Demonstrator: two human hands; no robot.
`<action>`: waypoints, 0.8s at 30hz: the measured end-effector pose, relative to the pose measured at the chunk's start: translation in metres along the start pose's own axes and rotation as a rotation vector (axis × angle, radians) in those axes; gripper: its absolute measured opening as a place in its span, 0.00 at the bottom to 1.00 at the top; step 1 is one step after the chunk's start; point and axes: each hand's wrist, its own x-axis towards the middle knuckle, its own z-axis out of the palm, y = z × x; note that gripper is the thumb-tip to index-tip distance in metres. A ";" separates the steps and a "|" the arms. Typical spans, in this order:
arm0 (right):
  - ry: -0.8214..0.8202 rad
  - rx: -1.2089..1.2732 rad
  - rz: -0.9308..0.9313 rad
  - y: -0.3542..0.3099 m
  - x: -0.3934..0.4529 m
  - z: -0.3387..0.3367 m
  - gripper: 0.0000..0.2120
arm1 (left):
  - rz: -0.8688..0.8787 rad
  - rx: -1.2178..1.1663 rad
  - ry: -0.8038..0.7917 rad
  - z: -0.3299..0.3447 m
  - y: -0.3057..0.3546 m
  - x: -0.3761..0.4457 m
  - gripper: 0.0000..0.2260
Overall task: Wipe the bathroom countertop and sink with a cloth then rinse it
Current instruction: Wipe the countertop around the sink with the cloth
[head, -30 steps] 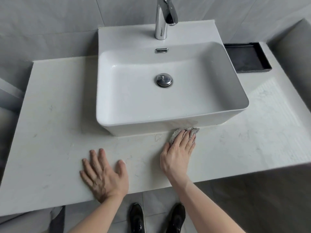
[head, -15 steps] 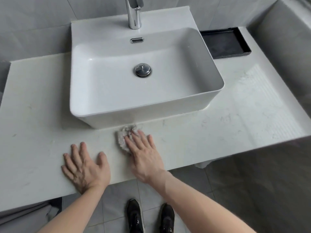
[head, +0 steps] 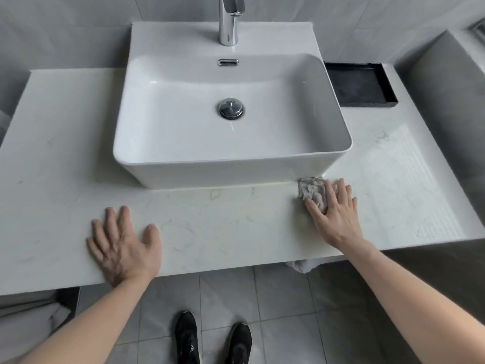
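Two bare hands lie on the pale marble-patterned countertop (head: 215,222), in front of the white rectangular ceramic sink (head: 231,174) that stands on top of it. The right hand (head: 334,210) is spread flat, with the fingers straight and a little apart, and it presses down on the small crumpled grey cloth (head: 312,191). It does not grip the cloth; the palm and fingers only cover its right part, and the left part shows beside the thumb. The cloth lies on the countertop at the front right corner of the sink, and its upper edge touches the base of the sink wall or is just beside it; I cannot tell which.

The left hand (head: 123,245) is also open and flat, with nothing under it or in it. It rests near the front edge of the countertop, to the left, well apart from the cloth.

Inside the sink the round chrome drain plug (head: 231,108) sits in the middle of the basin, and the oval chrome overflow slot (head: 228,62) is on the back wall. The chrome faucet (head: 229,19) stands upright behind the basin. A shallow black rectangular tray (head: 360,84) lies on the countertop, just beside the right back side of the sink.

Below the counter edge, two black shoes (head: 212,340) stand on the grey tiled floor (head: 275,298).
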 end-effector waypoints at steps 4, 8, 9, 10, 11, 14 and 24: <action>0.043 -0.030 -0.080 -0.055 -0.032 0.043 0.42 | 0.001 0.011 0.004 0.002 0.000 0.001 0.33; -0.011 -0.038 -0.354 -0.119 -0.081 0.077 0.41 | 0.003 0.015 0.004 0.003 -0.002 0.001 0.33; -0.029 -0.041 -0.413 -0.131 -0.092 0.084 0.41 | 0.003 0.015 0.003 0.003 -0.002 0.001 0.33; -0.044 -0.038 -0.454 -0.139 -0.100 0.090 0.40 | 0.003 0.015 0.003 0.003 -0.002 0.001 0.33; -0.054 -0.022 -0.479 -0.143 -0.105 0.093 0.39 | 0.002 0.015 0.005 0.003 -0.001 0.001 0.34; -0.073 0.077 -0.524 -0.130 -0.100 0.087 0.36 | -0.001 0.012 0.004 0.002 -0.001 0.001 0.34; 0.128 0.041 0.040 0.036 -0.032 0.003 0.32 | 0.002 0.012 0.017 0.002 -0.001 0.001 0.34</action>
